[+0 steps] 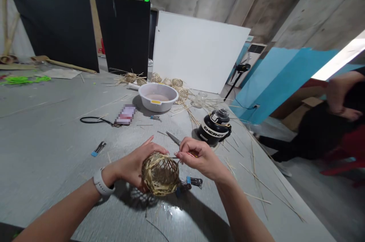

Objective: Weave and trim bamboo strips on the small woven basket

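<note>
Currently, taking the clock flat on the table [42,128] with 12 pointing away from you, the woven basket [160,175] sits at the centre, lifted just off the surface straight ahead of your chest. Your left hand [132,166] comes in from 9 o'clock and cups the basket's left and rear side, fingers curled around the weave and thumb up over the rim; this grip is closed and carries the basket. Your right hand [201,158] lies at 2 o'clock, just beside the basket's top edge, with thumb and forefinger pressed together on what looks like a thin bamboo strip [171,157]. That strip runs short and nearly level, along the 9-to-3 line, from the rim to your fingertips. So the right hand is the nearer one to the loose end, and the left is the support. Which way the basket's mouth faces cannot be told. A small clip-like tool [194,182] lies on the table at 4 o'clock, partly under your right wrist. Scissors [173,138] lie at 1 o'clock, near. The black bottle [214,128] stands farther out at 1 o'clock, and the white basin [157,96] is at 12, well apart. Loose strips [256,181] are scattered at 3 o'clock.
</note>
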The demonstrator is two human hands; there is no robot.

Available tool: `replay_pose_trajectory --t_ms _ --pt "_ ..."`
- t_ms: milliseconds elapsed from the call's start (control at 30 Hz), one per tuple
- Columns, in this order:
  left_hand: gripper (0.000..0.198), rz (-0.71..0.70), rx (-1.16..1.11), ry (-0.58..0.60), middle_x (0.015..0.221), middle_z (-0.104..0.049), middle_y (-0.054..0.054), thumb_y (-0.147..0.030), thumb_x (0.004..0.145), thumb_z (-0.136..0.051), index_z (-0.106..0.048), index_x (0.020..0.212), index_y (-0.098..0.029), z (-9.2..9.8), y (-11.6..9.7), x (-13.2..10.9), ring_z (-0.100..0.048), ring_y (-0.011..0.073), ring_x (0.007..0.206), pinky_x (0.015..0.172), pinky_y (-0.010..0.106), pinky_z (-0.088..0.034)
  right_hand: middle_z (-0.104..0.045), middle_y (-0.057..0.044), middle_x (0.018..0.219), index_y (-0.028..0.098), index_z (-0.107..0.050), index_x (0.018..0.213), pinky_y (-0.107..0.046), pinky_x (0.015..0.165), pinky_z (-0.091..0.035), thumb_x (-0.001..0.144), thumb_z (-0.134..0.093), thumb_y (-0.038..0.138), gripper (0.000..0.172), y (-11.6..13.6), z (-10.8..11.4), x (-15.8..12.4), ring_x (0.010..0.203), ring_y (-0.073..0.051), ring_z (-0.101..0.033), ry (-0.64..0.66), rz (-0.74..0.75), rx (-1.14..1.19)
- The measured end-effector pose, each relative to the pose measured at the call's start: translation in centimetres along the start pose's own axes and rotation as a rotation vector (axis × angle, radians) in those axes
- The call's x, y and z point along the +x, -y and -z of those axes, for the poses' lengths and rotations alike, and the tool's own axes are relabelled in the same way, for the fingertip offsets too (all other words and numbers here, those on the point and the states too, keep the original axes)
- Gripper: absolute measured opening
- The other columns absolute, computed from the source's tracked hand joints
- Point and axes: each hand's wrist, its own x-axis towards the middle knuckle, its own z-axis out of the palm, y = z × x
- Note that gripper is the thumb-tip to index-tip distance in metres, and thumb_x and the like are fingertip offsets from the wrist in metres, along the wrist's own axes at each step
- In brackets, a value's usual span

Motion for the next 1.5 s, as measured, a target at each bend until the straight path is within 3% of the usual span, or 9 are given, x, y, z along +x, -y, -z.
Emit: replay_pose_trajectory --t_ms 467,700,867,1000,1067,1167,1267,1400,1500 --pt "0.083 -0.073 0.273 -0.125 0.126 -0.061 0.012 -0.044 0.064 -0.074 -0.035 0.134 -0.025 -0.6 0.0 0.1 -0.059 0.0323 0.118 0.118 0.064 0.001 -0.061 -0.001 0.075 0.02 -0.057 0.06 -0.031 0.071 -0.043 0.086 -0.065 0.034 0.03 -0.5 -0.5 0.3 0.072 -0.015 -0.056 -0.034 -0.044 -0.059" --pt "0.079 -0.08 0.355 -0.155 0.126 -0.061 0.011 -0.041 0.067 -0.073 -0.034 0.134 -0.025 -1.0 0.2 0.1 -0.059 0.0314 0.118 0.119 0.064 0.002 -0.063 -0.002 0.076 0.02 -0.062 0.066 -0.032 0.074 -0.045 0.092 -0.059 0.044 0.035 -0.9 -1.2 0.5 0.076 -0.017 -0.058 0.026 -0.077 -0.14" --pt "0.093 -0.076 0.371 -0.14 0.128 -0.057 0.013 -0.038 0.07 -0.073 -0.018 0.143 -0.024 -1.5 0.2 0.0 -0.061 0.0306 0.117 0.119 0.065 0.003 -0.064 -0.002 0.076 0.021 -0.062 0.07 -0.032 0.075 -0.046 0.091 -0.061 0.046 0.033 -0.8 -2.7 0.5 0.079 -0.018 -0.06 -0.089 -0.043 -0.238" --pt "0.104 -0.062 0.376 -0.159 0.134 -0.054 0.015 -0.037 0.071 -0.074 -0.006 0.148 -0.024 -1.1 0.3 -0.2 -0.059 0.032 0.121 0.119 0.066 0.0 -0.07 -0.008 0.101 0.021 -0.066 0.103 -0.036 0.084 -0.049 0.096 -0.051 0.045 0.029 -0.2 -2.4 0.2 0.095 -0.021 -0.064 -0.191 -0.052 -0.245" --pt "0.106 -0.037 0.354 -0.175 0.133 -0.055 0.015 -0.037 0.07 -0.074 -0.005 0.149 -0.024 -0.8 0.3 -0.2 -0.06 0.0317 0.121 0.119 0.066 -0.001 -0.068 -0.011 0.12 0.021 -0.062 0.122 -0.041 0.093 -0.049 0.099 -0.043 0.044 0.037 -0.1 -2.1 0.0 0.108 -0.023 -0.064 -0.145 -0.052 -0.21" --pt "0.11 -0.029 0.343 -0.207 0.133 -0.052 0.017 -0.04 0.068 -0.076 -0.003 0.149 -0.023 -0.7 0.5 -0.2 -0.059 0.0325 0.121 0.119 0.066 -0.003 -0.063 -0.012 0.133 0.022 -0.059 0.131 -0.047 0.103 -0.045 0.098 -0.044 0.045 0.043 -0.5 -2.2 -0.1 0.121 -0.026 -0.059 -0.082 -0.069 -0.165" --pt "0.108 -0.036 0.354 -0.206 0.134 -0.049 0.018 -0.042 0.068 -0.078 -0.007 0.147 -0.024 -0.6 0.8 -0.3 -0.055 0.0353 0.125 0.119 0.067 -0.004 -0.068 -0.012 0.126 0.022 -0.063 0.127 -0.048 0.101 -0.046 0.095 -0.052 0.045 0.042 -1.0 -2.7 0.2 0.115 -0.026 -0.063 -0.154 -0.102 -0.035" --pt "0.106 -0.017 0.157 -0.15 0.132 -0.052 0.017 -0.046 0.061 -0.083 -0.017 0.141 -0.025 -0.4 1.0 -0.3 -0.054 0.0376 0.126 0.118 0.068 -0.007 -0.076 -0.006 0.097 0.023 -0.074 0.103 -0.043 0.094 -0.049 0.085 -0.066 0.05 0.033 -1.4 -2.4 0.6 0.095 -0.022 -0.068 -0.214 -0.172 0.227" --pt "0.108 0.012 -0.071 -0.128 0.135 -0.051 0.021 -0.048 0.058 -0.085 -0.019 0.14 -0.024 -0.4 1.1 -0.2 -0.051 0.039 0.129 0.116 0.066 -0.021 -0.075 -0.003 0.081 0.022 -0.074 0.088 -0.04 0.09 -0.049 0.074 -0.076 0.053 0.033 -1.3 -1.9 0.9 0.083 -0.019 -0.067 -0.204 -0.245 0.398"
